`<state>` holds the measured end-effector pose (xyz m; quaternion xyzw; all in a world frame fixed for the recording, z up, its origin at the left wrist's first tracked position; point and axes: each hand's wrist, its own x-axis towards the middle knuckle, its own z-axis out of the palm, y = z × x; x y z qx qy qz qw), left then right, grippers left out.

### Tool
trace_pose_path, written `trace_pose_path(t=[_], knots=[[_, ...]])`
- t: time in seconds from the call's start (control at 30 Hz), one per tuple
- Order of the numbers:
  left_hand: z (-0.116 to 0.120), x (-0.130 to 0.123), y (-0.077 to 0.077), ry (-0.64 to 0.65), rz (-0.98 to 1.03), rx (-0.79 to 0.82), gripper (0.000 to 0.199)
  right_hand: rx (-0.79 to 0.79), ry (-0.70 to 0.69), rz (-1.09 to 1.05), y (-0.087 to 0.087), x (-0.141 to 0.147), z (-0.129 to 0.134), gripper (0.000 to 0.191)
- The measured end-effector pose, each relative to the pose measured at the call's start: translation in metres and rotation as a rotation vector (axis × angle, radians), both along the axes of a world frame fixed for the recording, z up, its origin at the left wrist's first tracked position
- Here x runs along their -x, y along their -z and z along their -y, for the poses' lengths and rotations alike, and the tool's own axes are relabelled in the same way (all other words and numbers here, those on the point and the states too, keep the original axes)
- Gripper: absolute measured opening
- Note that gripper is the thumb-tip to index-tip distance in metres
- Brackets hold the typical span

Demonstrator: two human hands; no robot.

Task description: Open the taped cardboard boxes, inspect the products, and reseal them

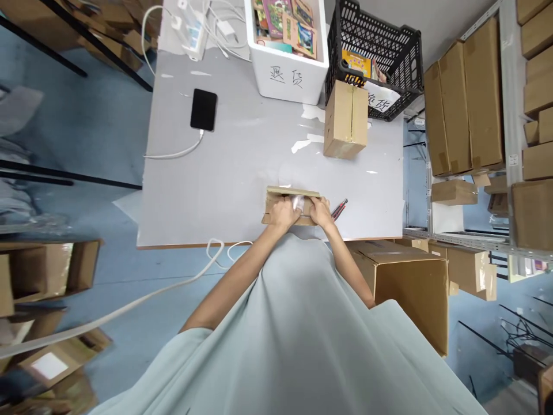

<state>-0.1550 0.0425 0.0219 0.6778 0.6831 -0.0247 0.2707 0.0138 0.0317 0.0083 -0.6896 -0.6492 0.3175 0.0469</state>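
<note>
A small open cardboard box lies at the table's front edge, right before my body. My left hand is closed on its left part, fingers curled over into the opening. On the right part, my right hand also has its fingers closed on the cardboard. Between the hands shows a whitish, shiny thing, too blurred to name. Just beside my right hand lies a red and black utility knife. The fingertips of both hands are partly hidden in the box.
On the table stand a taped carton, a white bin of books and a black crate. A black phone lies left on a cable. Below the right edge sits a large open carton.
</note>
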Motion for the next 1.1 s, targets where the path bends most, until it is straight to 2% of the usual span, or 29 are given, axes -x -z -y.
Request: trace_pose_path(t=[0.17, 0.27, 0.37, 0.43, 0.5, 0.57, 0.63, 0.73, 0.83, 0.9, 0.93, 1.0, 1.03, 1.1], knots=[[-0.005, 0.026, -0.009, -0.036, 0.044, -0.079, 0.035, -0.048, 0.076, -0.049, -0.001, 0.002, 0.007, 0.065], [-0.001, 0.039, -0.025, -0.039, 0.078, -0.135, 0.026, -0.064, 0.108, -0.078, -0.004, 0.005, 0.009, 0.063], [0.009, 0.051, -0.046, -0.071, 0.196, -0.238, 0.022, -0.075, 0.12, -0.143, -0.008, 0.004, 0.01, 0.059], [0.014, 0.061, -0.059, -0.172, 0.324, -0.301, 0.024, -0.089, 0.135, -0.221, -0.013, 0.003, 0.012, 0.055], [0.017, 0.071, -0.069, -0.327, 0.496, -0.347, 0.028, -0.112, 0.15, -0.333, -0.02, 0.001, 0.015, 0.05], [0.016, 0.081, -0.075, -0.443, 0.695, -0.375, 0.03, -0.156, 0.172, -0.458, -0.032, -0.001, 0.02, 0.046], [0.013, 0.088, -0.079, -0.504, 0.861, -0.396, 0.03, -0.241, 0.208, -0.526, -0.05, -0.002, 0.027, 0.048], [0.008, 0.087, -0.083, -0.584, 0.997, -0.427, 0.039, -0.443, 0.237, -0.481, -0.086, -0.003, 0.04, 0.056], [0.005, 0.076, -0.087, -0.617, 1.06, -0.398, 0.039, -0.556, 0.094, -0.39, -0.121, 0.002, 0.051, 0.075], [0.004, 0.069, -0.092, -0.608, 1.089, -0.338, 0.033, -0.562, -0.045, -0.308, -0.135, 0.009, 0.054, 0.087], [0.003, 0.066, -0.094, -0.592, 1.105, -0.308, 0.032, -0.567, -0.09, -0.266, -0.139, 0.012, 0.054, 0.082], [0.004, 0.063, -0.1, -0.542, 1.127, -0.253, 0.034, -0.616, -0.1, -0.224, -0.141, 0.015, 0.049, 0.051], [0.005, 0.064, -0.102, -0.514, 1.131, -0.235, 0.037, -0.656, -0.072, -0.239, -0.141, 0.014, 0.046, 0.037], [0.006, 0.068, -0.107, -0.48, 1.126, -0.211, 0.045, -0.741, 0.023, -0.321, -0.14, 0.007, 0.036, 0.028]])
